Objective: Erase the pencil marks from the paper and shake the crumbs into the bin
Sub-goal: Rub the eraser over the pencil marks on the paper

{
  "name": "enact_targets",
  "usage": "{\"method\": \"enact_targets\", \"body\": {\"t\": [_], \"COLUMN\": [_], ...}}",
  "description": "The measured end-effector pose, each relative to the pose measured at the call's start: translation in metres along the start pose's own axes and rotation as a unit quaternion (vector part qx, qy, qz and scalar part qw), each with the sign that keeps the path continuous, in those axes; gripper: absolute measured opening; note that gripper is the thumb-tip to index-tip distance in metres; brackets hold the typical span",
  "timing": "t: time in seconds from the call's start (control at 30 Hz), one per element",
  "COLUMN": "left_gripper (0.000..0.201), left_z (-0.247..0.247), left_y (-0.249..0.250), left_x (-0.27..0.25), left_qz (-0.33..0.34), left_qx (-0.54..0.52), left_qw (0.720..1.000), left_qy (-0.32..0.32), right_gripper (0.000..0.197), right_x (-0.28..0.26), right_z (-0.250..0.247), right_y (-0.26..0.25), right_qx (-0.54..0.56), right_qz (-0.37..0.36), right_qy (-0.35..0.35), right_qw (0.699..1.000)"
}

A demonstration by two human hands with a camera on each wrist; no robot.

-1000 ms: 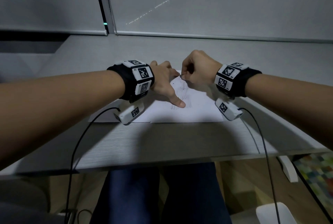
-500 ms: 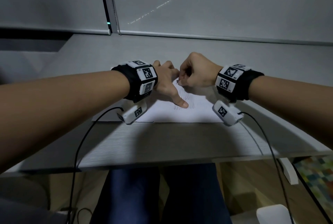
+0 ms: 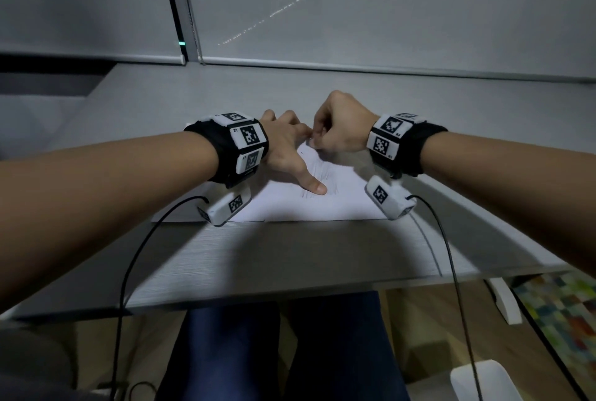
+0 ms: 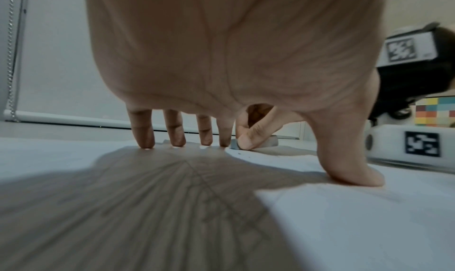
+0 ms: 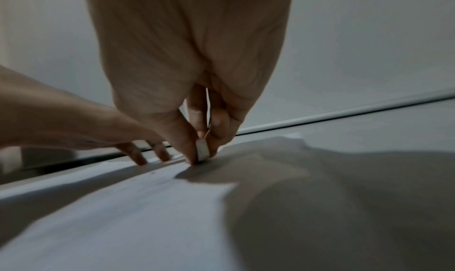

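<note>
A white sheet of paper [image 3: 342, 204] with faint pencil marks [image 3: 325, 171] lies on the grey desk. My left hand [image 3: 290, 155] is spread on it, fingertips [image 4: 145, 143] and thumb pressing the sheet flat. My right hand [image 3: 338, 133] pinches a small white eraser [image 5: 202, 150] between thumb and fingers and holds its edge on the paper near the far edge, just right of the left fingertips. The eraser [image 4: 265, 142] also shows past the left fingers. Pencil lines [image 4: 197, 178] run under the left palm.
The desk [image 3: 290, 255] ends at a front edge near my knees. A white bin [image 3: 483, 381] stands on the floor at the lower right, beside a colourful mat [image 3: 561, 310]. Roller blinds [image 3: 387, 13] close off the back. Cables hang from both wrist units.
The right hand with the eraser has shifted slightly left along the paper's far part, close to the left fingertips. The left hand stays pressed on the sheet.
</note>
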State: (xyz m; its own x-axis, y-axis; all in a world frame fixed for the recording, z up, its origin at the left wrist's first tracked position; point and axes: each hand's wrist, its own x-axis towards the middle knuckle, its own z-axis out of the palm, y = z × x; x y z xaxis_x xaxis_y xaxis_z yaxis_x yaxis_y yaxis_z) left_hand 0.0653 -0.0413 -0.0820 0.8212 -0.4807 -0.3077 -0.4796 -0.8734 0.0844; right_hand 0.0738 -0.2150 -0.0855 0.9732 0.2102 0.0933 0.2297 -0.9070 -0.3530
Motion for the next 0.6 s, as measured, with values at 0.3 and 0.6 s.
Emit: {"method": "enact_targets", "body": {"t": [0.3, 0.6], "left_gripper": [0.124, 0.143], "left_z": [-0.007, -0.017], "left_y": [0.006, 0.017], "left_x": [0.0, 0.001], "left_qz": [-0.022, -0.049], "left_qx": [0.02, 0.05], "left_qw": [0.999, 0.996], "left_qy": [-0.042, -0.062], "right_gripper": [0.012, 0.005], "right_x": [-0.019, -0.009], "right_z": [-0.008, -0.025], "right_y": [0.006, 0.011], "right_qx": [-0.018, -0.001], "right_qz": [-0.019, -0.037], "right_qy": [-0.026, -0.038], "right_qw": [0.999, 0.999]}}
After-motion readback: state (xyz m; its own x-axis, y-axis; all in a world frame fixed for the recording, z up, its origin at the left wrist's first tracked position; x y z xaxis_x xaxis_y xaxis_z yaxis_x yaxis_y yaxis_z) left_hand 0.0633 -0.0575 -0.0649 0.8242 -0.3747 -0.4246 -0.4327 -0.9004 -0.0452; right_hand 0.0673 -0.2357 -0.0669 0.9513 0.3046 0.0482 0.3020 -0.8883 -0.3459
